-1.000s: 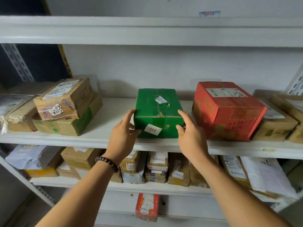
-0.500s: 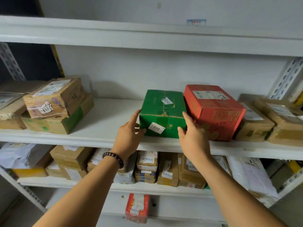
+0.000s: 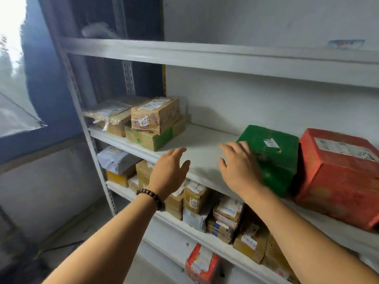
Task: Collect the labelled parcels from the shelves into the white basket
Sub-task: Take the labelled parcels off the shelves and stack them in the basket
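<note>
Two empty hands, your right hand (image 3: pixel 240 171) spread loose at the green parcel (image 3: pixel 274 152), contact unclear, your left hand (image 3: pixel 170 175) relaxed open left of it, parcel on the shelf (image 3: pixel 205 148) just beside the red box (image 3: pixel 338 177).

A white metal shelving unit (image 3: pixel 205 58) spans the scene from left of middle to the right edge, its boards stacked in tiers. A perforated grey upright (image 3: pixel 92 144) carries its left end. A plain white wall (image 3: pixel 246 103) stands behind the boards. At far left, a window (image 3: pixel 12 27) in a dark blue frame (image 3: pixel 41 89) lets in bright daylight. Below lies a dim grey floor (image 3: pixel 78 228).
</note>
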